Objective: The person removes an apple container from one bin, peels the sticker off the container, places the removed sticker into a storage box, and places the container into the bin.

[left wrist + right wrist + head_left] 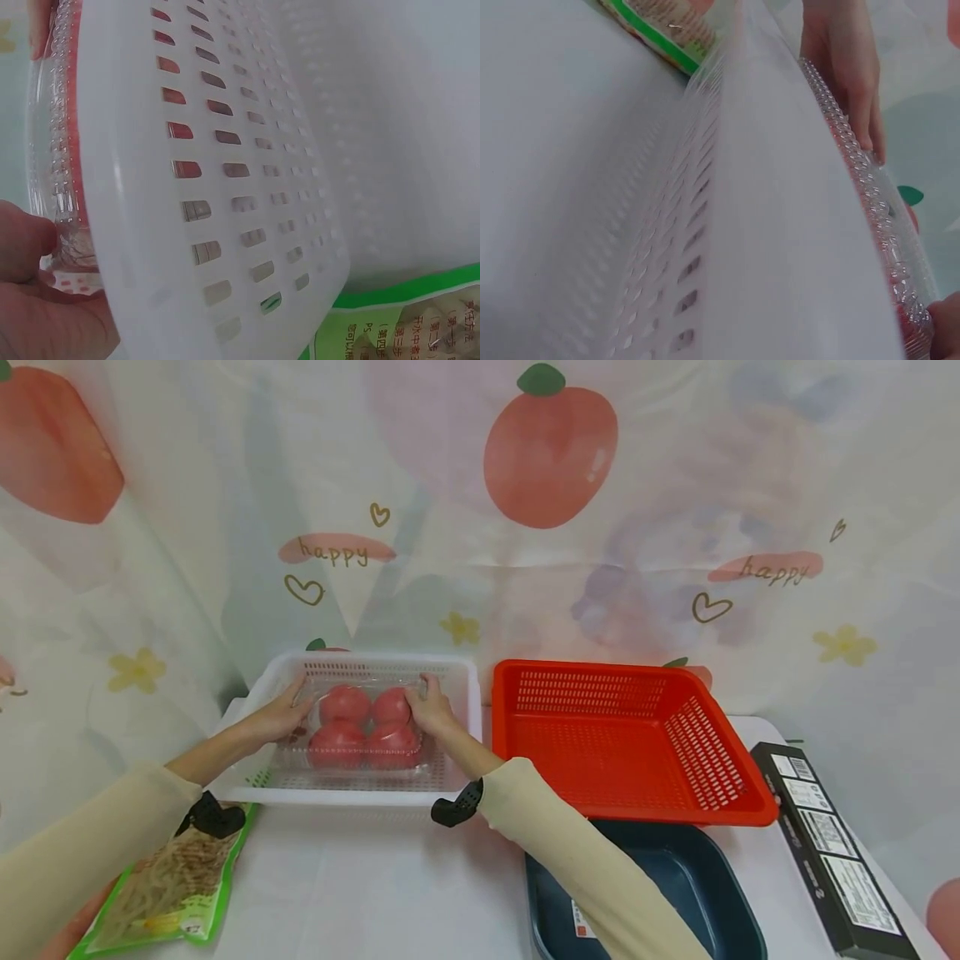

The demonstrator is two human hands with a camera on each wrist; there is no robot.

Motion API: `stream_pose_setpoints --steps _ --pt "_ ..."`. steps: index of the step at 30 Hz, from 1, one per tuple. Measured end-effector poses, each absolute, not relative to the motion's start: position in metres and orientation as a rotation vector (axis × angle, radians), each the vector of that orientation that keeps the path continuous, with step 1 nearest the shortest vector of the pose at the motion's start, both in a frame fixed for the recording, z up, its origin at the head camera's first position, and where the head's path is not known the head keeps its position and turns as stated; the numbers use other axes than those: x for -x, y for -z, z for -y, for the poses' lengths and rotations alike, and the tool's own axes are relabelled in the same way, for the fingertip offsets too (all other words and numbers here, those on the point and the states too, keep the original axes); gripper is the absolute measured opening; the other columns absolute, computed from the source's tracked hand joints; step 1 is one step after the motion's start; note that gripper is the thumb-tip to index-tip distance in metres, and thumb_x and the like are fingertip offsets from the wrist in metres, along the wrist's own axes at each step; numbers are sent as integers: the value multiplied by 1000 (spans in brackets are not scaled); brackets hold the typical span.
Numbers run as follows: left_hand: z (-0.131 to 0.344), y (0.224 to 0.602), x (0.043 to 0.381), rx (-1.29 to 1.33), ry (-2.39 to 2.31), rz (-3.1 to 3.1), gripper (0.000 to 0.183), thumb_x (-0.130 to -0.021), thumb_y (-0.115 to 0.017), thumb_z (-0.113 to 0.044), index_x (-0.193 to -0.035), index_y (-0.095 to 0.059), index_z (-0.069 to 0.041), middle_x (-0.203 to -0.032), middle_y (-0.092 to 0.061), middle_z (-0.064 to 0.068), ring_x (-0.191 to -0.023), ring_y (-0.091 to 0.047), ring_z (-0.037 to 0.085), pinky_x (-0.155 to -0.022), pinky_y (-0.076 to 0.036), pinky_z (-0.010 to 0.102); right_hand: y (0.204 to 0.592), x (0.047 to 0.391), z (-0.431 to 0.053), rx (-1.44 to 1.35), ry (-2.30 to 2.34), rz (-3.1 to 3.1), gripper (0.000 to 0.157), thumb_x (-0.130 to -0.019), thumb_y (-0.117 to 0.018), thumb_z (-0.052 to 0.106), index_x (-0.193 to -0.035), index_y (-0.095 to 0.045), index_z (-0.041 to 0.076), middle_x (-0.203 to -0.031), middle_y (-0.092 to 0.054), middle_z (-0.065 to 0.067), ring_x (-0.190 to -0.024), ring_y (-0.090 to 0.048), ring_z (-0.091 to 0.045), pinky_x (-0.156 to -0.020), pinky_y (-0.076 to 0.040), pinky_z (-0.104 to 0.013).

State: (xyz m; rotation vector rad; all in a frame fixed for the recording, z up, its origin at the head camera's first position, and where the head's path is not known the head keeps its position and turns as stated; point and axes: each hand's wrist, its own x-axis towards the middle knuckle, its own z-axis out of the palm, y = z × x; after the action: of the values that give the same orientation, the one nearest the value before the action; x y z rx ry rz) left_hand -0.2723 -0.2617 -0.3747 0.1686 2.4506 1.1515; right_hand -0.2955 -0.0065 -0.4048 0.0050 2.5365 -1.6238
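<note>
A clear plastic box (367, 750) with several red tomatoes (345, 703) inside is in the white perforated basket (330, 797) at the centre left in the head view. My left hand (281, 714) grips the box's left end; in the left wrist view, the thumb and fingers of that left hand (49, 300) pinch its edge. At the opposite end, my right hand (432, 706) holds the box by its right side. Only a bit of the right hand (946, 330) shows in the right wrist view. The basket wall hides the box's underside.
Right of the white basket stands a red basket (581, 768), with a dark blue tray (675, 852) in front of it. A long black box (832, 852) lies at the far right. Under my left forearm is a green-edged food bag (187, 877). A printed curtain (480, 585) hangs behind.
</note>
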Motion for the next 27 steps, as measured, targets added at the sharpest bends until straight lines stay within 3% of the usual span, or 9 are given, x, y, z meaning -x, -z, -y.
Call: stream_pose_setpoints --steps 4,9,12,15,16,19,22,23,27 --pt "262 374 272 -168 -1148 -2459 68 -108 -24 -28 -149 25 -5 -141 -22 34 -100 -52 34 -74 -45 30 405 296 7 -1 1636 -2537 54 -102 -43 32 -151 -29 14 -151 -38 -24 -140 -37 -39 -115 -30 -51" --pt "261 376 273 -168 -1137 -2479 68 -108 -24 -28 -149 25 -5 -131 -32 31 -101 -52 34 -75 -45 30 406 296 8 19 1588 -2590 56 -102 -40 31 -154 -23 17 -153 -37 -21 -140 -35 -40 -115 -30 -53" --pt "261 376 274 -162 -1142 -2466 68 -108 -24 -28 -149 25 -5 -120 -37 29 -99 -53 30 -75 -45 30 407 296 8 31 1546 -2635 55 -102 -40 30 -153 -25 16 -149 -38 -26 -139 -36 -43 -113 -32 -55" --pt "262 374 273 -143 -1167 -2440 68 -107 -23 -29 -150 25 -8 -118 -41 29 -88 -56 23 -69 -46 29 407 295 9 53 1515 -2688 52 -102 -40 29 -151 -29 13 -144 -39 -32 -135 -38 -45 -110 -36 -56" --pt "262 373 273 -138 -1171 -2433 68 -107 -23 -29 -150 25 -8 -110 -44 28 -82 -54 20 -66 -45 29 407 294 9 57 1499 -2711 52 -102 -40 28 -151 -30 13 -142 -39 -33 -133 -40 -46 -108 -37 -56" --pt "261 370 272 -161 -1158 -2421 69 -107 -24 -30 -150 25 -7 -131 -36 38 -102 -58 36 -81 -54 43 405 292 10 77 1389 -2804 53 -102 -43 29 -150 -32 11 -141 -39 -32 -130 -43 -45 -107 -39 -55" --pt "259 364 271 -226 -1074 -2505 70 -107 -27 -33 -151 18 -1 -148 -17 42 -133 -32 57 -101 -39 65 402 288 10 108 1213 -2906 56 -101 -46 32 -150 -32 9 -144 -38 -28 -131 -43 -42 -107 -38 -54" --pt "258 362 271 -254 -1025 -2556 71 -107 -27 -35 -151 15 1 -153 -4 40 -138 -17 61 -104 -30 71 400 287 11 124 1163 -2933 57 -100 -46 34 -149 -32 9 -146 -36 -26 -133 -41 -41 -108 -37 -54" --pt "254 354 269 -335 -747 -2807 73 -105 -28 -43 -153 -1 4 -149 -14 44 -133 -23 64 -103 -28 73 394 283 9 218 1046 -2977 60 -100 -47 37 -149 -30 8 -152 -30 -23 -140 -35 -38 -112 -33 -52"
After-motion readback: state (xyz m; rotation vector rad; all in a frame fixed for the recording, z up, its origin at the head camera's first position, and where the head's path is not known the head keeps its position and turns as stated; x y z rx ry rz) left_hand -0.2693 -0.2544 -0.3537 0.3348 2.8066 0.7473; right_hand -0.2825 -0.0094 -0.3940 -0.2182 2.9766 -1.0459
